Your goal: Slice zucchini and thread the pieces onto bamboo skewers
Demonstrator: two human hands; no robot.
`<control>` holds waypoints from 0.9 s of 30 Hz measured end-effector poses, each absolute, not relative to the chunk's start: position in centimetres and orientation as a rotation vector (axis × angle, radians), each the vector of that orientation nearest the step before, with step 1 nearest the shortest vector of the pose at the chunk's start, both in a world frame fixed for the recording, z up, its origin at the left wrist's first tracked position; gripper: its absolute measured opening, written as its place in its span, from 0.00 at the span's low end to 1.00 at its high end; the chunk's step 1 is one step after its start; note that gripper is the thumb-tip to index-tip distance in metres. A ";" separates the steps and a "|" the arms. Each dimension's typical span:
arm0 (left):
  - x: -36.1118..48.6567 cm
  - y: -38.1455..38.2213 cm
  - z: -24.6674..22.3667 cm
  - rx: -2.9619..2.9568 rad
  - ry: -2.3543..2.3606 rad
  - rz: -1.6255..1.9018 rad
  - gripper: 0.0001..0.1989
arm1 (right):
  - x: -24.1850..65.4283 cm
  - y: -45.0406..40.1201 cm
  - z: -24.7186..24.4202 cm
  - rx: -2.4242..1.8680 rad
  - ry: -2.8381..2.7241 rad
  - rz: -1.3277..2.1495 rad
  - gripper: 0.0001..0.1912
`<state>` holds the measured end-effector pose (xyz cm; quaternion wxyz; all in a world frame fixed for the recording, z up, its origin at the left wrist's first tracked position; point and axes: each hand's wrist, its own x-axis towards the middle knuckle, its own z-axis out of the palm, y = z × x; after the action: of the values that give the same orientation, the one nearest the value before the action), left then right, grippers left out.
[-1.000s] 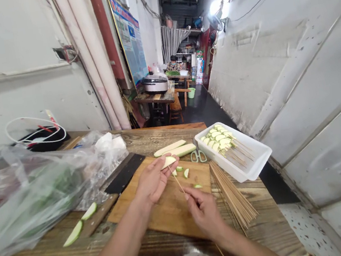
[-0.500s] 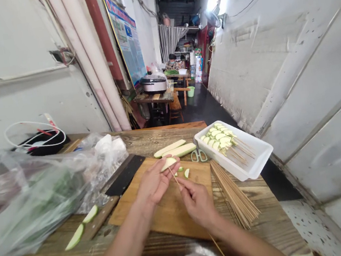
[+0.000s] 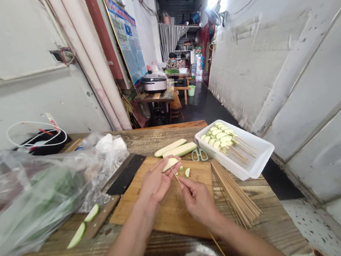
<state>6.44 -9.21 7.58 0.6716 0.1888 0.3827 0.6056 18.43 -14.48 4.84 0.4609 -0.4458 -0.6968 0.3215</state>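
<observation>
The left hand (image 3: 156,183) holds a pale green zucchini slice (image 3: 170,164) closely between thumb and fingers, above a rectangular wooden cutting board (image 3: 166,207). The right hand (image 3: 198,203) pinches a thin bamboo skewer (image 3: 175,175) with narrow fingers; its tip seems to touch the slice, but this is hard to see. Small green zucchini pieces (image 3: 187,172) lie on the board. Behind it are two long zucchini strips (image 3: 173,148). A white plastic tray (image 3: 259,151) holds bamboo skewers threaded with pale slices (image 3: 222,141), and a bundle of loose bamboo skewers (image 3: 236,195) lies just beside the board.
</observation>
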 end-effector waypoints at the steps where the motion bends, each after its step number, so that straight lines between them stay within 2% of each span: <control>1: 6.5 -9.2 7.6 0.421 0.863 1.359 0.08 | 18.4 -14.4 4.8 -1.099 -1.706 0.791 0.20; 27: 6.9 -9.6 6.6 0.408 0.850 1.303 0.08 | 18.5 -14.4 4.4 -1.126 -1.667 0.848 0.15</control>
<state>6.88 -9.60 6.61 0.6937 0.1828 0.3806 0.5835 18.46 -14.40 4.42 0.4609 -0.4578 -0.6775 0.3448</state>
